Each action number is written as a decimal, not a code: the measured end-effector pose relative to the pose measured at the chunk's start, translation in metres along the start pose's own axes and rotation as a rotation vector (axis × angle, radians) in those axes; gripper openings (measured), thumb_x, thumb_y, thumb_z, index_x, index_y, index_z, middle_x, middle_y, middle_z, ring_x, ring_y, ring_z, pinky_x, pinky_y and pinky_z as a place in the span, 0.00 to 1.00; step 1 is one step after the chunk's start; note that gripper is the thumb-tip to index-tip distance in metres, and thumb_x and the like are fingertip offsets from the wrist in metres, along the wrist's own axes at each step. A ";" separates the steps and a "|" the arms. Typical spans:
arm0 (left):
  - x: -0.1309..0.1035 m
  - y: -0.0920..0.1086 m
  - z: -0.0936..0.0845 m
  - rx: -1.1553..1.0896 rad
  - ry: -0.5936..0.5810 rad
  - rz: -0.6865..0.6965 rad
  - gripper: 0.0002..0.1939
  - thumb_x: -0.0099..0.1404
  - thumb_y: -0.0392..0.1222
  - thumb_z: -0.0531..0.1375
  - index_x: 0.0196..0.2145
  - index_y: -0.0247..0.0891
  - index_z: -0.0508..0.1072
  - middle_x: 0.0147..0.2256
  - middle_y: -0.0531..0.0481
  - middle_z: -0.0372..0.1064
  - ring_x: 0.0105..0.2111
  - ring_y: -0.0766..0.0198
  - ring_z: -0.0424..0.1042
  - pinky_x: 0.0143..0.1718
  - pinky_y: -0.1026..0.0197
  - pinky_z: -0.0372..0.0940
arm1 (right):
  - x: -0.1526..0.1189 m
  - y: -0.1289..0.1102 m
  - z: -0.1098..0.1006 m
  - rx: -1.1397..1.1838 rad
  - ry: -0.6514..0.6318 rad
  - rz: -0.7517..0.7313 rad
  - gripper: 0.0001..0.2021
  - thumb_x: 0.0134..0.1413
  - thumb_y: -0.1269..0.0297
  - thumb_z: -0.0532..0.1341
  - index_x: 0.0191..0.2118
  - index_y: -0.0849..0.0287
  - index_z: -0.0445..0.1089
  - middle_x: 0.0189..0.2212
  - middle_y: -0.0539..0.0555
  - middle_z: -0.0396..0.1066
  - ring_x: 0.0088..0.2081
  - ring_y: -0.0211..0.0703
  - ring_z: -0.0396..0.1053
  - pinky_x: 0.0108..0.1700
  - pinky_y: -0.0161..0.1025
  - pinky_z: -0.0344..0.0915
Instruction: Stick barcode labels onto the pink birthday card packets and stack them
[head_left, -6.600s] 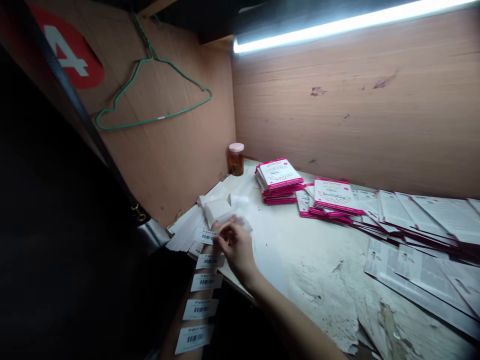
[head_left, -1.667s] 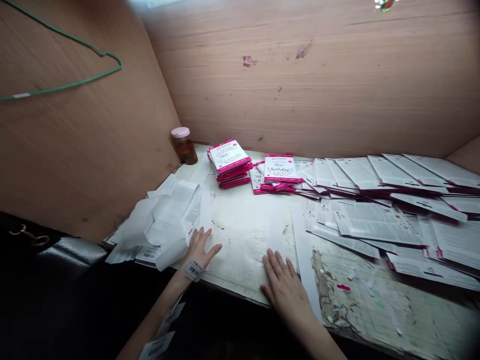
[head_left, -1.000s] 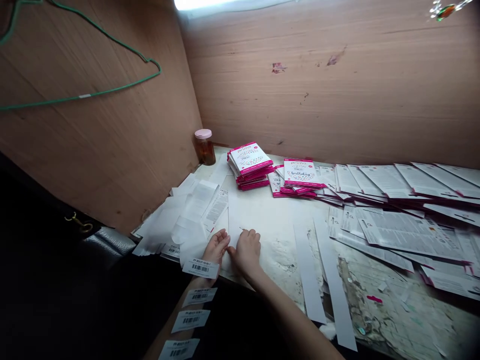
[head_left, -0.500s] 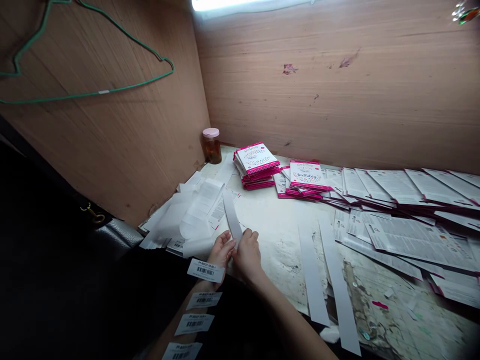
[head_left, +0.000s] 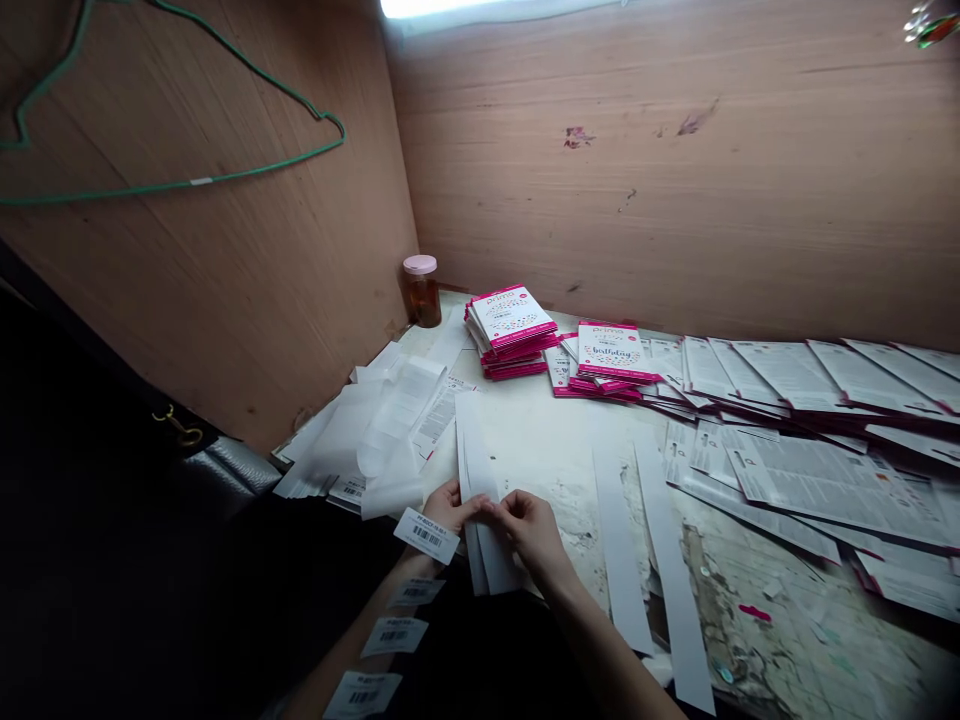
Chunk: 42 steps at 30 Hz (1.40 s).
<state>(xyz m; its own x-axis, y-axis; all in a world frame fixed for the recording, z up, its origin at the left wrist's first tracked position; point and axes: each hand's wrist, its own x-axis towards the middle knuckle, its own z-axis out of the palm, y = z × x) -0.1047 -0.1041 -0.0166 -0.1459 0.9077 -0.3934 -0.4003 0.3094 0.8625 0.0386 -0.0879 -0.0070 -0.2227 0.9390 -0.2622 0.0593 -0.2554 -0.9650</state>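
Long white paper strips, partly overlapping, lie between my hands at the table's front edge. My left hand is closed on the strips from the left, its thumb across them. My right hand pinches at their right side, its fingertips meeting the left thumb; whether it grips a strip edge is hidden. Several white barcode labels are stuck along my left wrist and forearm. Two more white strips lie to the right of my hands.
Pink-and-white packets are stacked at the back, beside more packets spread rightward. Loose papers lie left. A lidded jar stands in the corner. A green hanger hangs on the left wall.
The strips between my hands now show fanned out and reach below the hands, where a single narrow curved one showed before. My right hand has moved right and down, from a fist to a pinch.
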 end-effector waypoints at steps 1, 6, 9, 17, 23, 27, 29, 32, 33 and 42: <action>0.000 0.000 0.000 -0.013 -0.006 -0.001 0.30 0.42 0.47 0.75 0.40 0.32 0.74 0.32 0.42 0.78 0.35 0.52 0.78 0.35 0.58 0.70 | 0.000 0.000 -0.002 0.006 0.002 0.009 0.23 0.36 0.44 0.68 0.19 0.58 0.62 0.14 0.45 0.58 0.19 0.33 0.52 0.22 0.33 0.49; 0.002 -0.002 0.000 -0.017 -0.052 -0.060 0.35 0.38 0.47 0.76 0.43 0.32 0.71 0.31 0.42 0.78 0.32 0.52 0.78 0.34 0.57 0.71 | -0.004 0.006 -0.023 -0.004 0.100 -0.013 0.20 0.41 0.46 0.65 0.22 0.56 0.58 0.17 0.45 0.58 0.21 0.36 0.54 0.24 0.34 0.53; 0.005 -0.004 0.000 0.014 -0.026 -0.048 0.33 0.39 0.47 0.76 0.42 0.32 0.72 0.34 0.40 0.78 0.34 0.52 0.77 0.37 0.55 0.71 | -0.007 0.011 -0.047 -0.146 0.216 -0.047 0.17 0.44 0.49 0.62 0.26 0.54 0.58 0.19 0.46 0.62 0.22 0.40 0.60 0.26 0.36 0.56; 0.007 -0.005 0.009 0.039 -0.054 -0.012 0.34 0.42 0.46 0.76 0.45 0.33 0.71 0.40 0.38 0.77 0.39 0.49 0.77 0.41 0.51 0.70 | -0.029 0.002 -0.074 -0.973 0.529 -0.153 0.18 0.58 0.57 0.57 0.50 0.61 0.63 0.37 0.64 0.71 0.37 0.57 0.70 0.35 0.46 0.62; 0.004 0.003 0.024 0.090 -0.057 0.019 0.29 0.40 0.44 0.76 0.40 0.36 0.73 0.35 0.42 0.78 0.36 0.51 0.77 0.40 0.54 0.71 | -0.027 0.014 -0.039 -0.893 -0.076 -0.571 0.23 0.63 0.63 0.54 0.62 0.60 0.57 0.62 0.62 0.57 0.62 0.53 0.54 0.61 0.51 0.56; 0.000 0.007 0.027 0.095 -0.027 0.014 0.27 0.41 0.43 0.75 0.39 0.36 0.74 0.35 0.42 0.78 0.36 0.51 0.77 0.38 0.55 0.71 | -0.025 0.018 -0.032 -0.665 -0.003 -0.514 0.22 0.61 0.61 0.55 0.60 0.57 0.61 0.57 0.62 0.61 0.59 0.54 0.58 0.59 0.52 0.59; 0.000 0.005 0.026 0.100 -0.038 0.010 0.27 0.43 0.42 0.75 0.40 0.36 0.74 0.37 0.42 0.78 0.36 0.50 0.77 0.37 0.56 0.71 | -0.021 0.014 -0.030 -0.463 0.089 -0.417 0.18 0.60 0.57 0.57 0.53 0.58 0.67 0.47 0.61 0.68 0.49 0.52 0.66 0.52 0.49 0.65; 0.003 -0.002 0.022 0.062 -0.075 0.002 0.25 0.45 0.44 0.74 0.41 0.35 0.74 0.37 0.42 0.78 0.35 0.52 0.77 0.36 0.57 0.71 | -0.006 0.008 -0.028 -0.113 0.135 -0.214 0.13 0.53 0.55 0.62 0.39 0.58 0.67 0.32 0.54 0.70 0.34 0.45 0.69 0.37 0.41 0.68; 0.004 -0.004 0.021 0.037 -0.085 -0.008 0.25 0.46 0.45 0.73 0.41 0.35 0.74 0.36 0.41 0.78 0.35 0.52 0.78 0.36 0.57 0.72 | 0.000 0.007 -0.029 -0.028 0.130 -0.160 0.13 0.49 0.56 0.64 0.37 0.57 0.65 0.27 0.51 0.69 0.30 0.43 0.68 0.32 0.39 0.67; 0.005 0.005 0.008 0.024 0.020 -0.103 0.24 0.41 0.41 0.76 0.35 0.32 0.74 0.32 0.40 0.78 0.30 0.55 0.78 0.32 0.58 0.73 | 0.010 0.002 -0.046 0.143 0.046 0.043 0.21 0.37 0.57 0.67 0.39 0.57 0.64 0.20 0.43 0.64 0.21 0.37 0.62 0.25 0.35 0.60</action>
<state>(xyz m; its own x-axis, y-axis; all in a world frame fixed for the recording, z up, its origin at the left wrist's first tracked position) -0.1005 -0.0961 -0.0113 -0.1233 0.8648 -0.4867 -0.3922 0.4081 0.8244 0.0816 -0.0680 -0.0118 -0.1778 0.9352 -0.3062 -0.0724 -0.3228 -0.9437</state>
